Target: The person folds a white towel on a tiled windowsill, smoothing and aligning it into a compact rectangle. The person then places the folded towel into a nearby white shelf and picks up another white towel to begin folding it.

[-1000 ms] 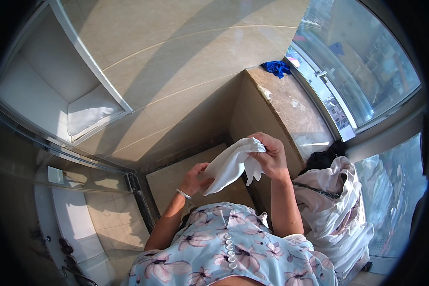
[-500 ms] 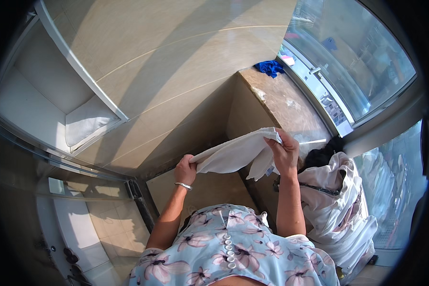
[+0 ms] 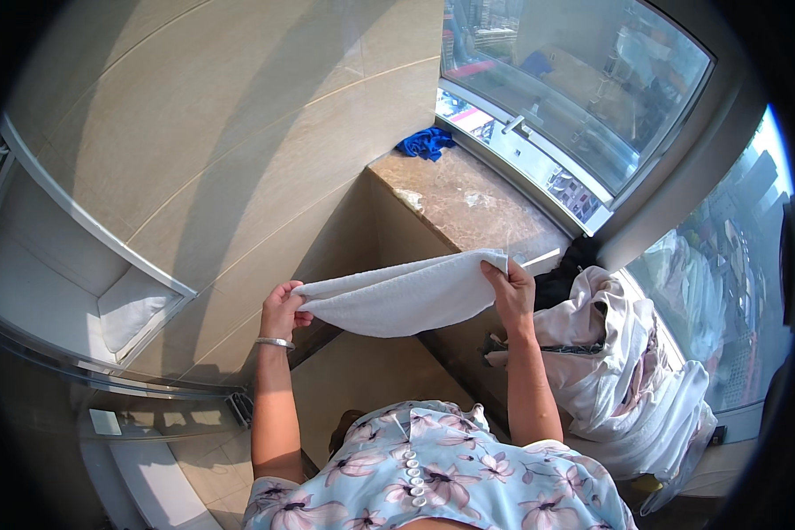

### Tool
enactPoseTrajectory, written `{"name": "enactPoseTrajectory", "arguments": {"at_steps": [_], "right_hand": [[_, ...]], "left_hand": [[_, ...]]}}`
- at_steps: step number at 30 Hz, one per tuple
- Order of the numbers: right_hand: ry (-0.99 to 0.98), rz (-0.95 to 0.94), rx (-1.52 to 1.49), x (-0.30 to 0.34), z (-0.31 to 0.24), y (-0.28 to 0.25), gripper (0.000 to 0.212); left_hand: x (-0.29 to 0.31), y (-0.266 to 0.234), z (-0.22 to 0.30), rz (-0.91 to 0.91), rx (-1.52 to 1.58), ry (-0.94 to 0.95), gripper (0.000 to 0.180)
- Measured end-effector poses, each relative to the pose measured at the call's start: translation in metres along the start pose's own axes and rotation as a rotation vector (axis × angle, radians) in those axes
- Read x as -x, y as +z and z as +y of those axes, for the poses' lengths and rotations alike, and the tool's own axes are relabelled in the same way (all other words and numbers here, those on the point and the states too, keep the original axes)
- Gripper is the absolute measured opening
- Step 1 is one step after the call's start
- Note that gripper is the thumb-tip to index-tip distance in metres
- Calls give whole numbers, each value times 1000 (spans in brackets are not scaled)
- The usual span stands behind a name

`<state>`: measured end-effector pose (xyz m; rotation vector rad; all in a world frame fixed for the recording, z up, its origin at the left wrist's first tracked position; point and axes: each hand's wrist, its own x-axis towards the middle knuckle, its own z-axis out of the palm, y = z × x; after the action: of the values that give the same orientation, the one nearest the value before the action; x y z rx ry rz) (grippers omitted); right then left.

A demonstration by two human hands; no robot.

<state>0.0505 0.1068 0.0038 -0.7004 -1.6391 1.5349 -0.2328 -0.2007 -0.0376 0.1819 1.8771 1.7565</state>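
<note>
A white towel [image 3: 397, 298], folded over and sagging slightly in the middle, is stretched between my two hands. My left hand [image 3: 283, 305], with a silver bangle at the wrist, grips its left end with closed fingers. Pinched in my right hand [image 3: 511, 287] is the towel's right end, close to the stone ledge. The towel hangs in the air above the floor, in front of my body. Just right of my right forearm lies a heap of white and pale laundry [image 3: 601, 380].
The brown stone ledge [image 3: 477, 208] runs under an open window [image 3: 583, 97], with a crumpled blue cloth [image 3: 425, 143] at its far end. Black fabric [image 3: 567, 274] lies beside the laundry. At left is a white wall niche [image 3: 44, 256] holding a white cushion-like item [image 3: 131, 309].
The towel has been pulled wider and straighter, its loose hanging corner no longer showing. My left hand has moved left, away from my right. The view has shifted, too.
</note>
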Motion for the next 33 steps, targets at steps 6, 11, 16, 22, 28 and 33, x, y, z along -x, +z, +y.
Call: {"name": "enactPoseTrajectory", "arguments": {"at_steps": [6,11,16,22,28,33], "right_hand": [[103,184,-92,-15,23,-32,18],[173,357,-181,-33,55,-62,22],[228,508,-106,-67,86,-87,26],[351,760,200,-143,158,-127,32],[433,945,822,-171,188,-131,30],[10,823,1174,-187,149,-73,29]], "left_hand": [[-52,69,36,-81,127,111,32],[-108,137,70,-332,282,29,29],[-202,210,66,-492,272,-120,21],[-320,325,43,-625,193,-282,21],[-359,364,13,-657,-103,-16,37],[-335,321,2,-492,-431,348,25]]}}
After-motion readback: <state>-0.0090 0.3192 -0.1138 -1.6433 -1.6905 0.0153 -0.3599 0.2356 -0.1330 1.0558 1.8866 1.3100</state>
